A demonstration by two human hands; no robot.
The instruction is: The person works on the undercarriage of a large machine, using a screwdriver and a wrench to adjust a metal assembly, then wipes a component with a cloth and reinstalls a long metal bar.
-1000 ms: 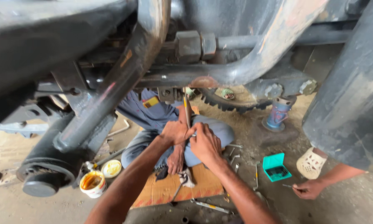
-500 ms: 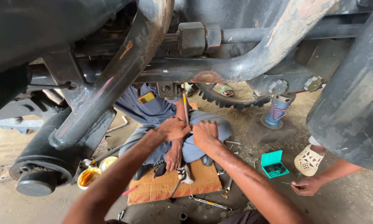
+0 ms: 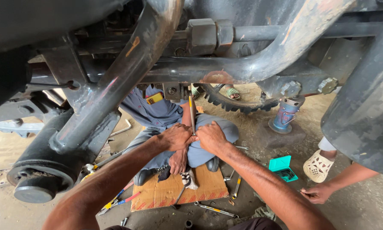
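Both hands, left (image 3: 176, 137) and right (image 3: 211, 137), are clenched side by side around a slim dark metal rod (image 3: 192, 114) with a yellowish top, standing nearly upright under the greasy black axle beam (image 3: 225, 68), above the cardboard sheet (image 3: 166, 194) on the floor.

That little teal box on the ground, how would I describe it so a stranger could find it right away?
Start at the blue jack stand under the big dark axle. Below it on the dirt lies the teal box, open, with dark tool bits inside. It is the only bright teal thing there, just left of a white sandal.
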